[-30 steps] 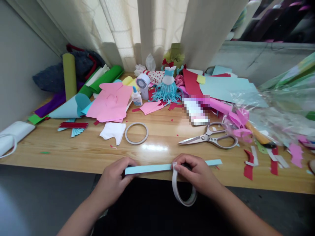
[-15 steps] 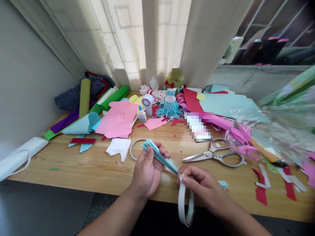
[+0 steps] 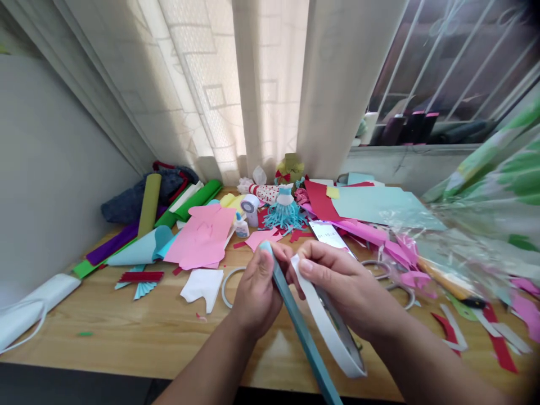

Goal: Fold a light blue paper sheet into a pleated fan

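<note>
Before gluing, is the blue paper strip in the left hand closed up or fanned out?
Closed up: the light blue paper strip shows as one narrow band in the left hand, no folds spread.

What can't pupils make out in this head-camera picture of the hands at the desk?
Head view:
- scissors: blades hidden behind the right hand
- tape roll: gripped part hidden by the right hand
- tape ring: part hidden by the left hand
- blue paper strip: lower end cut off by the bottom edge
- white card: print too small to read
</note>
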Available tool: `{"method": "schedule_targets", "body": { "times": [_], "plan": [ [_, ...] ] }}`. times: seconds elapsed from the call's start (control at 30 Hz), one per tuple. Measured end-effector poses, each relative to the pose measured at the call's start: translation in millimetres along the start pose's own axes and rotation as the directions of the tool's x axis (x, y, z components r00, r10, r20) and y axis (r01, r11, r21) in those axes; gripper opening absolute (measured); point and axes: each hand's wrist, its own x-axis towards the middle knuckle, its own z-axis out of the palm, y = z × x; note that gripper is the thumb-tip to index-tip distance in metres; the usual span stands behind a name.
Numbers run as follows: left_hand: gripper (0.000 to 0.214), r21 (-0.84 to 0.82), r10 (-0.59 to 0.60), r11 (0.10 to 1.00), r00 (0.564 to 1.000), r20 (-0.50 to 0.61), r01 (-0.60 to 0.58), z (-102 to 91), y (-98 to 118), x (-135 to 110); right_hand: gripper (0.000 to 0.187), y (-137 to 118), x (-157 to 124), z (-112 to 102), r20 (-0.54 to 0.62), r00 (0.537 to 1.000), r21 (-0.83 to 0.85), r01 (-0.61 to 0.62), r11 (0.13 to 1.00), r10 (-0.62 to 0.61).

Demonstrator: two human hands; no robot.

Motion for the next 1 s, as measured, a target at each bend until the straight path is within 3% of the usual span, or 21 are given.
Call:
{"method": "schedule_targets", "body": {
  "times": [0.1,0.27,0.4,0.83,1.0],
  "plan": [
    [0.031,0.089,0.001,0.996,0.998,-0.061,0.004,-2.3,-2,2,0.023,-1,3,-3,-0.035,0.999,-0.076,0.004,0.997,-0.007],
    [0.034,0.333,-0.021,0.941,0.991,-0.135,0.065,-9.3,-2,-2,0.027,1,3,-4,-0.078,0.996,-0.051,-0.044,0.998,0.040],
    [0.037,0.357,-0.087,0.928,0.994,-0.066,0.105,-9.7,6,-6,0.027,5,4,-2,-0.099,0.994,-0.022,-0.049,0.999,0.046],
    [0.022,0.569,0.007,0.820,0.997,0.082,-0.053,-8.3,35,-3,0.025,-10,4,6,-0.063,0.998,-0.072,-0.020,0.997,0.016],
    [0.019,0.689,0.055,0.710,0.987,0.151,-0.146,-11.3,42,-3,0.027,-11,6,8,-0.084,0.996,-0.056,-0.044,0.997,0.039]
  ]
}}
